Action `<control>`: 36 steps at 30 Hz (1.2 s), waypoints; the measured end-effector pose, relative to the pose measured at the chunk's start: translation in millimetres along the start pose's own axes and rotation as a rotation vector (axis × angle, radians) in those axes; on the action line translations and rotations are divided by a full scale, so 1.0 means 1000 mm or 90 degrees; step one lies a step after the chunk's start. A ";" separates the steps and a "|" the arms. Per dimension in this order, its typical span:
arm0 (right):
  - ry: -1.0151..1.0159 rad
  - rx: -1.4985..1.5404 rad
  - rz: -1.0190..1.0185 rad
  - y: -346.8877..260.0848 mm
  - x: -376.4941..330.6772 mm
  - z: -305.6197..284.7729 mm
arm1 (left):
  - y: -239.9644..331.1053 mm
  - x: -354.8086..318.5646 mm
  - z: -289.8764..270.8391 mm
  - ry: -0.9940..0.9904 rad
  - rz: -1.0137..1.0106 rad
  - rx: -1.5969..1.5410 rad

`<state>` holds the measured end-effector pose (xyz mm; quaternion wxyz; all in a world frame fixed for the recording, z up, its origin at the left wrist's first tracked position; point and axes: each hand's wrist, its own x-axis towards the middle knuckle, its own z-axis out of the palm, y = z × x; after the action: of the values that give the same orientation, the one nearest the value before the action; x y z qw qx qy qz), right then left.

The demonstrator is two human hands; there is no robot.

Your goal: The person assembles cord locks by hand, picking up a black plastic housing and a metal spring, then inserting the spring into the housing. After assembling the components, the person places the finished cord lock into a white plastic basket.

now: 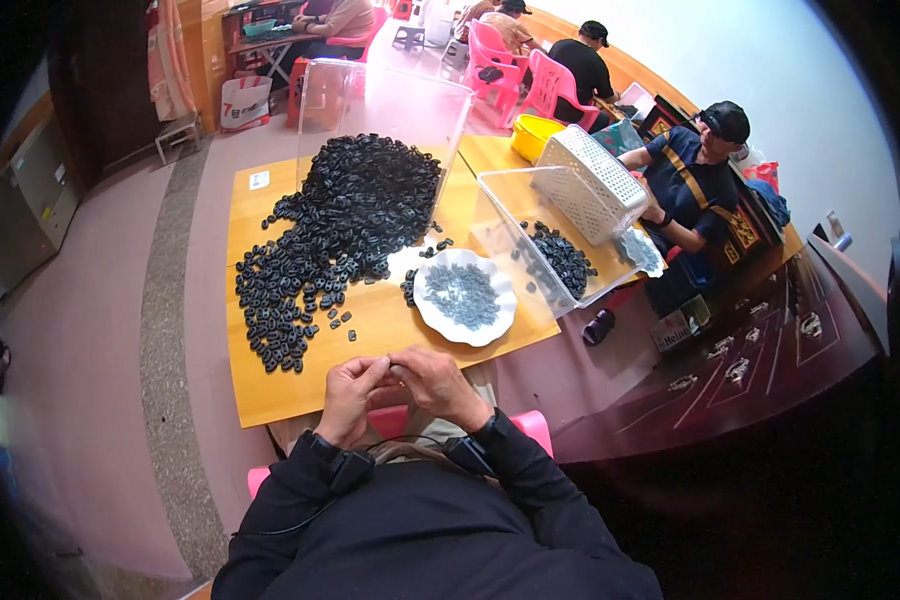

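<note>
At the table's near edge, my left hand point(348, 398) and my right hand point(436, 386) meet with fingertips pinched together. A small black piece point(394, 366) shows between them, mostly hidden by the fingers. Just beyond my right hand lies a white wavy-rimmed plate point(505, 325), holding many small translucent grey pieces point(460, 294). Ahead and to the left spreads a large heap of small black plastic parts point(370, 200) with holes in them. A few loose black parts point(351, 336) lie near my left hand.
Behind the heap stands a clear plastic bin point(385, 95). To the right, another clear bin point(500, 215) holds black parts, with a white perforated basket point(590, 185) leaning over it. A co-worker point(695, 180) sits at the right; a yellow basin point(535, 138) stands beyond.
</note>
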<state>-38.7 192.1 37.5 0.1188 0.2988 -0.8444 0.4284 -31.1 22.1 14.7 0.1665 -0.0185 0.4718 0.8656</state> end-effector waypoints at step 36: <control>-0.049 -0.374 0.018 0.028 0.079 -0.032 | -0.006 0.004 -0.012 0.068 -0.022 -0.086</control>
<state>-120.3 198.4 74.8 0.1620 0.2559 -0.9403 0.1553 -34.8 15.9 2.4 0.1548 -0.0839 0.4197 0.8904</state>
